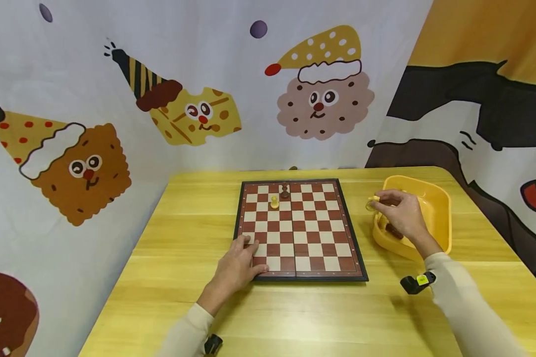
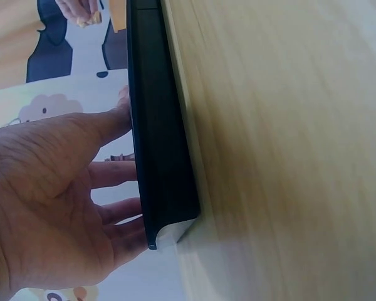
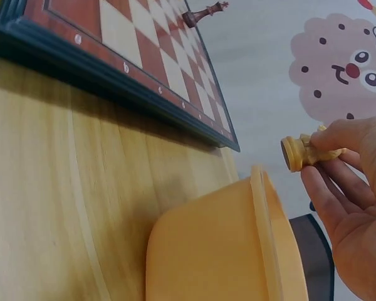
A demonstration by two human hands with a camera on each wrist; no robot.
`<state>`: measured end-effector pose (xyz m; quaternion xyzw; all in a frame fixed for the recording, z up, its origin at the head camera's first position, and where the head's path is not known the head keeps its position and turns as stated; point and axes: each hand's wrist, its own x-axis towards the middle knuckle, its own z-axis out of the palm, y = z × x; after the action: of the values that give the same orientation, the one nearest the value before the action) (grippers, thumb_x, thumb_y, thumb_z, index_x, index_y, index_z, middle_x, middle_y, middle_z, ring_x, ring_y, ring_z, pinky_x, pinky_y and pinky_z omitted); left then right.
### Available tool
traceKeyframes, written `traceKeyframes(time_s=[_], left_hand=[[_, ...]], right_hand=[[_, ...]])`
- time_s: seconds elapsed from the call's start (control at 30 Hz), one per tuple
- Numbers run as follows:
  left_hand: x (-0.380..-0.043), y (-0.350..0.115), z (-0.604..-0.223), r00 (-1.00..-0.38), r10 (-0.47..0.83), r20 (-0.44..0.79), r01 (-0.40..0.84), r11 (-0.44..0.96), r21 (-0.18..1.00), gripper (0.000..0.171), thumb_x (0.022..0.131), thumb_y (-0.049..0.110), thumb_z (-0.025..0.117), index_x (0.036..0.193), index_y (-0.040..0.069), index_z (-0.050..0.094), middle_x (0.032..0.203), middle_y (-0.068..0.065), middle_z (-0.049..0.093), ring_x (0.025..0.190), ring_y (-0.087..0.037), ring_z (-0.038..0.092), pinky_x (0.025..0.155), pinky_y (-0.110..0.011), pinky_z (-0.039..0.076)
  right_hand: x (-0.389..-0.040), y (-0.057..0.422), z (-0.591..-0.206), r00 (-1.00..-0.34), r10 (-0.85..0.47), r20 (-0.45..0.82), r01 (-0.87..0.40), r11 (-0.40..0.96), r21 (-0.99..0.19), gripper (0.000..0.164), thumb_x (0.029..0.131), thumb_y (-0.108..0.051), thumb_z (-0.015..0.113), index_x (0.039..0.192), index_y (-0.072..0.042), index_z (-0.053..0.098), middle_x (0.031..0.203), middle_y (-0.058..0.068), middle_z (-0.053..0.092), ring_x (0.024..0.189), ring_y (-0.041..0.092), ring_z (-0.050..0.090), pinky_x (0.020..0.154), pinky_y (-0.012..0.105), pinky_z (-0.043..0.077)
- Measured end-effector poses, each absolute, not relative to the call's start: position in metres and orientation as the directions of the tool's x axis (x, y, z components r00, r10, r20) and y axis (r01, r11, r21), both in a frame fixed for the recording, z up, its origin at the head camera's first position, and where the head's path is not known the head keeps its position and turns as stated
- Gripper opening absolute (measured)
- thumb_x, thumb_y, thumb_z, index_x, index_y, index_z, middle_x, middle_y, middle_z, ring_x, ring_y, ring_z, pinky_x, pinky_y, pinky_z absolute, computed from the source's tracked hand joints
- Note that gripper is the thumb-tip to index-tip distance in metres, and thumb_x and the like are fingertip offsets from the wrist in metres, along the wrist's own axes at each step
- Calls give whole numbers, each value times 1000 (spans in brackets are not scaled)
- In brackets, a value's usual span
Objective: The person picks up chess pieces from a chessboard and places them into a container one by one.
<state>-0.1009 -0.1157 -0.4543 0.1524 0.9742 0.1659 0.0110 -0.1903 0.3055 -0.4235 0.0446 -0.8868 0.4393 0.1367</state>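
A folding chessboard [image 1: 312, 226] with brown and cream squares lies flat on the table. Near its far edge stand a dark brown chess piece [image 1: 285, 191] and, just in front and to the left, a pale yellow one [image 1: 274, 202]. My left hand [image 1: 236, 265] rests on the board's near left corner, its fingers spread over the squares and black rim [image 2: 156, 119]. Beyond the board's right side, my right hand [image 1: 404, 213] pinches another pale yellow chess piece [image 3: 304, 152] between thumb and fingers, tipped sideways, above the left rim of a yellow plastic bin.
The yellow bin [image 1: 442, 218] stands on the table [image 1: 183, 223] to the right of the board. A dark brown piece [image 1: 394, 231] and some yellow ones lie inside, partly hidden by the right hand. A cartoon-printed cloth [image 1: 250, 158] hangs behind the table.
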Motion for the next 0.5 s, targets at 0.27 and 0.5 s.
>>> traceKeyframes(time_s=[0.27, 0.5], left_hand=[[-99, -113, -458, -952, 305, 32, 298, 896, 330, 70, 90, 44, 77, 141, 0, 59, 144, -20, 45, 131, -34, 45, 94, -49, 53], [-99, -114, -458, -959, 282, 24, 273, 898, 345, 69, 90, 44, 77, 142, 1, 59, 145, -19, 44, 132, -34, 45, 92, -49, 54]], right_hand=[[-186, 315, -423, -957, 52, 284, -187, 639, -746, 35, 93, -27, 77, 115, 0, 73, 105, 19, 73, 87, -8, 57, 74, 9, 45], [-184, 326, -423, -954, 72, 290, -185, 618, -764, 34, 92, -24, 79, 113, 3, 73, 97, 6, 74, 82, -12, 59, 69, 11, 49]])
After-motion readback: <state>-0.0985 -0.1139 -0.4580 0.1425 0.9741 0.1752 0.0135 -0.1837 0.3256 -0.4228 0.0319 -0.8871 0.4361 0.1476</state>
